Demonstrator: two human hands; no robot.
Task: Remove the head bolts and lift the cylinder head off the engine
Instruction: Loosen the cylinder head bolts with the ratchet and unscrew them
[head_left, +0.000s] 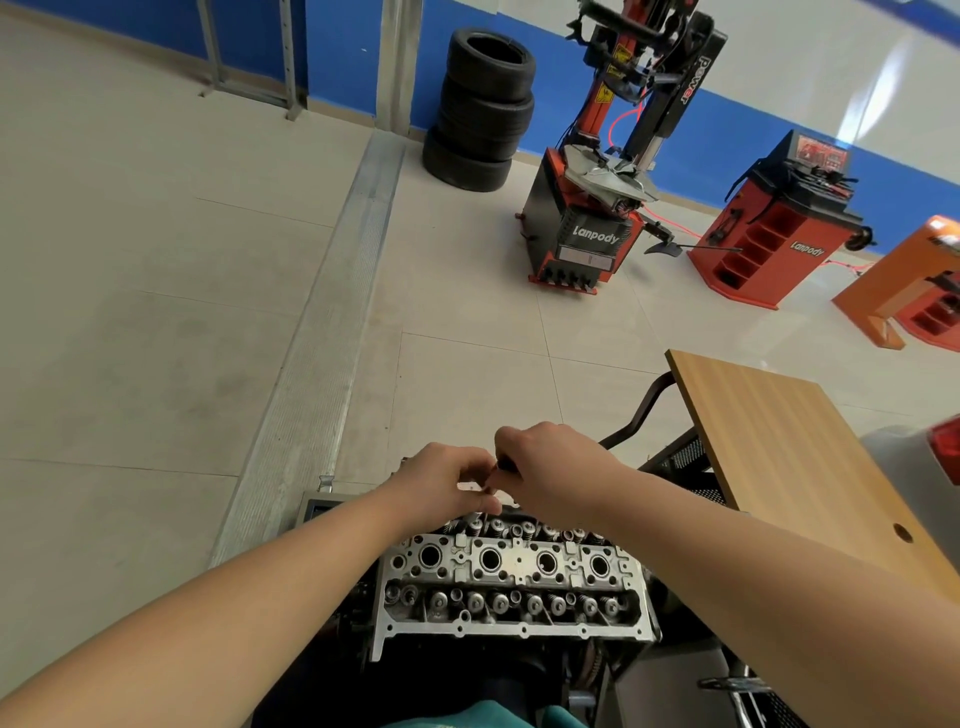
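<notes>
We log one cylinder head (511, 582) low in view, four round bores along its middle. Our left hand (447, 486) and right hand (550, 475) meet over its far edge, fingers curled round a dark tool handle (506, 464). Beyond: four stacked tyres (480, 109), one "Lanpody" tyre changer (597, 208), one "Lanpody" cabinet (769, 234); a wooden tabletop (789, 447) to our right.
</notes>
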